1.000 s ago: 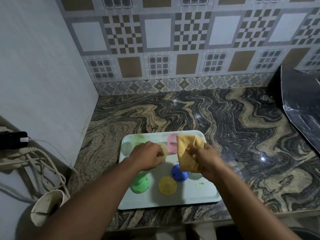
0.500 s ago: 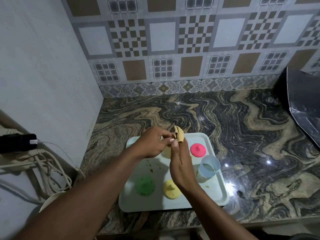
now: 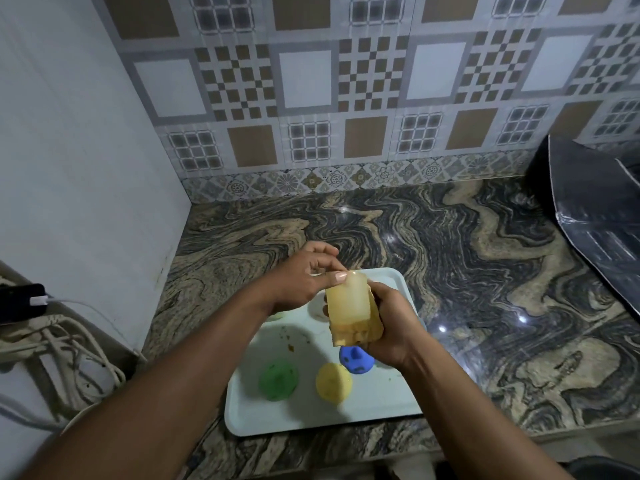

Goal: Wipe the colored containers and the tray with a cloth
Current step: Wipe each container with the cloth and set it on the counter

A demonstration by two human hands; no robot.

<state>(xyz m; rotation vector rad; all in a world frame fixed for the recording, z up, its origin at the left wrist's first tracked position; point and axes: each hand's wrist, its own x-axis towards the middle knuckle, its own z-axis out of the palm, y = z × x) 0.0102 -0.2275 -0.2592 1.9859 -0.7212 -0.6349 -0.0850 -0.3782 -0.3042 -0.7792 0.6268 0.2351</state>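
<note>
Here the left hand (image 3: 300, 285) pinches the yellow container (image 3: 346, 301), the right hand (image 3: 394, 329) clasps it with the cloth (image 3: 355, 336)

Looking onto a granite countertop (image 3: 450, 258) swirled in black and tan, glinting with small light spots. Backing against a tile backsplash (image 3: 346, 98) patterned in brown, white and checkered squares. Meeting a plain white wall (image 3: 86, 133) at left, with tangled white cables (image 3: 41, 344) below.

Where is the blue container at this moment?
In the head view, the blue container lies on the tray, right of the yellow container there and just below the right hand.
</note>
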